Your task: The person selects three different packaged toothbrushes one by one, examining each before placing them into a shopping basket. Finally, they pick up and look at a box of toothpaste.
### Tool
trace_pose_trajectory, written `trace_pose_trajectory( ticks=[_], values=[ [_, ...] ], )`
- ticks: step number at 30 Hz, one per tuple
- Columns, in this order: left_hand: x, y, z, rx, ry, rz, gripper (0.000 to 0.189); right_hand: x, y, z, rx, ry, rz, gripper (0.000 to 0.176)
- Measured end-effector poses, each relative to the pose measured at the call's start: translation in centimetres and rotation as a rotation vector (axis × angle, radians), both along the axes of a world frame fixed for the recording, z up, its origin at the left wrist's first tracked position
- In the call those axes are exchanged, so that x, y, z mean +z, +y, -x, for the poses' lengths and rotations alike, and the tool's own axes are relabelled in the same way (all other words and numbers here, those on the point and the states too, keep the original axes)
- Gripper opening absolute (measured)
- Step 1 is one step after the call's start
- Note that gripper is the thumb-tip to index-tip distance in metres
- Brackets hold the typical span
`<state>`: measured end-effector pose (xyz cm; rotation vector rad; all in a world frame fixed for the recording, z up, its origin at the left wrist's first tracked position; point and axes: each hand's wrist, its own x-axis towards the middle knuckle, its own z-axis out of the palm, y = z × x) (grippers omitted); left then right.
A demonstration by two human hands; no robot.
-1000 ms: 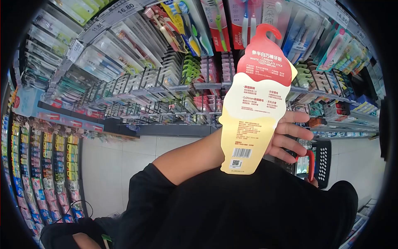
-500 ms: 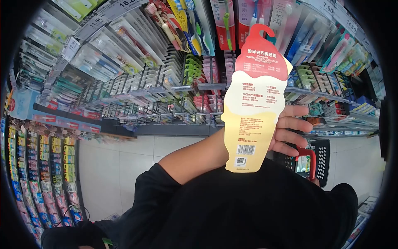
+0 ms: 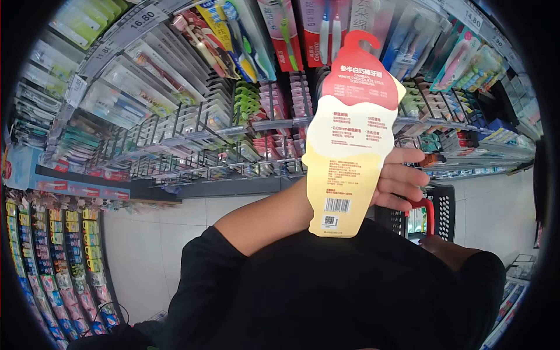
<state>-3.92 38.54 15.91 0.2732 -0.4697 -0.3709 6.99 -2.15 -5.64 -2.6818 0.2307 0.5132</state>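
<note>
- You're in a store aisle: toothbrush racks [image 3: 192, 105] up front, another display [image 3: 58, 256] off to your left, pale tile floor [image 3: 137, 239] between.
- The toothbrush card [image 3: 344, 140] is upright with a slight lean, facing you, in front of your chest. Your left hand [image 3: 401, 178] has it from behind, fingers stretched out past its right edge. The thumb's hidden, so can't tell how firm that grip is.
- Your right hand [image 3: 433, 241] is at the red handle [image 3: 430, 213] of the black basket [image 3: 447, 210]; too covered to tell if it's clenched.
- Biggest risk imo: those straight fingers don't wrap round the edge, so the card could slip or twist, being held low.
- Its red hook top [image 3: 363, 41] overlaps the hanging packs [image 3: 284, 41] from where you look. Can't judge the gap, but pushing forward could snag it.
- Swinging right and low, you might knock the handle.
- For room, I'd pull back toward your chest or go left over the tile, minding the shelf edge [image 3: 239, 186] ahead.
</note>
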Motion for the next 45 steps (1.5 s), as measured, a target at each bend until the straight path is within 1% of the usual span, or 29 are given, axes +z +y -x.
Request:
trace_pose_trajectory(
  ticks=[2, 4, 7, 9, 11, 14, 17, 18, 19, 21, 23, 24, 25, 26, 27, 28, 29, 30, 31, 32, 33, 36, 38, 39, 40, 41, 42, 43, 45],
  values=[
    [-0.1, -0.3, -0.4, 0.0, 0.014, 0.034, 0.062, -0.4, -0.3, -0.4, 0.01, -0.007, 0.015, 0.023],
    [0.1, -0.4, -0.4, 0.001, 0.009, -0.014, 0.061, -0.2, 0.1, -0.3, -0.011, 0.003, 0.012, 0.023],
    [0.7, -0.3, 0.1, 0.065, 0.049, -0.137, 0.062, 2.2, 1.8, 0.2, -0.141, 0.064, -0.07, 0.034],
    [0.7, 0.0, 0.1, 0.043, 0.09, -0.106, 0.063, 3.1, 2.2, 0.4, -0.175, 0.081, -0.133, 0.035],
    [-0.1, 0.4, -0.2, -0.05, 0.124, 0.059, 0.065, 2.5, 2.0, 0.3, -0.175, 0.093, -0.123, 0.033],
    [1.3, 1.0, 1.0, 0.12, 0.21, -0.106, 0.053, 1.4, 1.6, 0.3, -0.186, 0.058, -0.133, 0.016],
    [-2.1, 2.5, 1.1, 0.331, 0.091, -0.1, 0.043, 1.7, 1.3, 0.3, -0.216, 0.155, -0.313, 0.016],
    [-0.3, 2.4, 1.8, 0.588, 0.319, -0.323, 0.036, 1.3, 1.3, 0.2, -0.185, 0.105, -0.234, 0.018],
    [0.1, 3.0, 2.2, 0.729, 0.383, -0.4, 0.032, 0.7, 0.9, -0.1, -0.114, 0.06, -0.162, 0.018],
    [1.0, 4.1, 2.4, 1.038, 0.454, -0.5, 0.027, -1.9, -0.1, -0.4, -0.112, -0.031, -0.132, 0.019],
    [1.3, 5.5, 2.8, 1.362, 0.437, -0.549, 0.022, -2.8, -0.2, -0.8, -0.097, -0.015, -0.163, 0.02],
    [1.6, 6.7, 3.6, 1.366, 0.364, -0.6, 0.021, -3.0, -0.4, -0.9, -0.112, 0.003, -0.187, 0.022],
    [2.4, 7.0, 3.7, 1.529, 0.42, -0.725, 0.024, -4.0, -0.9, -1.3, -0.175, 0.04, -0.234, 0.026],
    [2.8, 7.9, 4.2, 1.587, 0.404, -0.767, 0.025, -5.4, -2.4, -2.1, -0.163, 0.025, -0.232, 0.025],
    [3.2, 8.9, 4.6, 1.643, 0.378, -0.824, 0.025, -8.5, -4.7, -3.2, -0.155, 0.015, -0.242, 0.024],
    [3.5, 9.6, 5.3, 1.665, 0.411, -0.883, 0.026, -11.4, -4.6, -3.1, -0.154, 0.006, -0.277, 0.022],
    [3.6, 10.8, 5.5, 1.714, 0.42, -0.887, 0.026, -11.6, -4.3, -3.3, -0.188, 0.102, -0.299, 0.024],
    [3.2, 12.0, 5.8, 1.764, 0.435, -0.878, 0.026, -10.9, -2.9, -2.5, -0.241, 0.015, -0.473, 0.022],
    [2.9, 12.7, 6.0, 1.81, 0.459, -0.855, 0.026, -11.1, -2.4, -2.2, -0.272, -0.017, -0.545, 0.017],
    [3.1, 13.3, 5.8, 1.87, 0.445, -0.839, 0.026, -11.0, -2.1, -2.4, -0.308, 0.048, -0.554, 0.015],
    [3.2, 13.9, 6.2, 1.837, 0.351, -0.941, 0.026, -10.9, -2.2, -2.5, -0.342, 0.11, -0.554, 0.013],
    [3.6, 15.5, 6.3, 1.872, 0.337, -1.092, 0.026, -10.7, -1.6, -2.5, -0.45, 0.124, -0.64, 0.015],
    [3.4, 17.3, 6.0, 1.865, 0.275, -1.101, 0.026, -6.7, 0.8, -1.6, -0.437, 0.093, -0.635, 0.017],
    [3.2, 18.1, 5.8, 1.914, 0.272, -1.102, 0.025, -5.4, 1.7, -1.3, -0.427, 0.083, -0.629, 0.018],
    [3.3, 18.6, 5.8, 1.922, 0.281, -1.123, 0.025, -7.2, 0.6, -1.1, -0.381, 0.007, -0.607, 0.019],
    [3.3, 19.2, 5.8, 1.929, 0.291, -1.145, 0.024, -7.3, 0.3, -1.1, -0.381, 0.051, -0.59, 0.018],
    [3.2, 19.6, 5.6, 1.997, 0.277, -1.148, 0.024, -6.8, 0.0, -1.1, -0.38, 0.093, -0.569, 0.018],
    [3.2, 19.9, 5.8, 1.967, 0.212, -1.181, 0.024, -6.4, -0.3, -1.1, -0.383, 0.13, -0.548, 0.018],
    [3.7, 19.7, 5.2, 2.017, 0.23, -1.239, 0.028, -5.9, -0.4, -0.7, -0.398, 0.098, -0.605, 0.019]
  ],
)
